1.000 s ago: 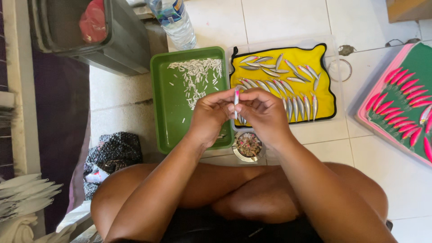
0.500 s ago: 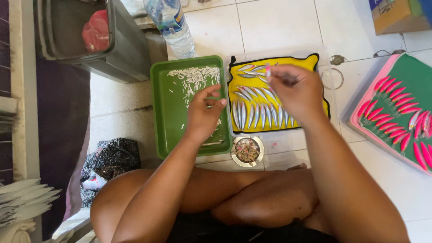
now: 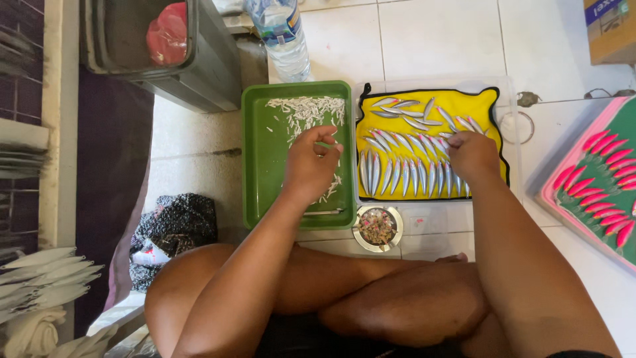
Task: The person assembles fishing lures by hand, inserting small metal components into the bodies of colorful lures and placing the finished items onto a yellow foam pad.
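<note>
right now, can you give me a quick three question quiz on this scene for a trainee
1. True or false: the left hand is over the green tray.
2. What does the right hand touch? A) the silver lures on the yellow mat B) the water bottle C) the pink lures
3. What sits on the floor just below the mat?

Key: 1 true; 2 A; 3 a small round metal dish.

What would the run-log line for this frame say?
left hand: over green tray, pinching small white piece | right hand: on silver lures on yellow mat
</note>
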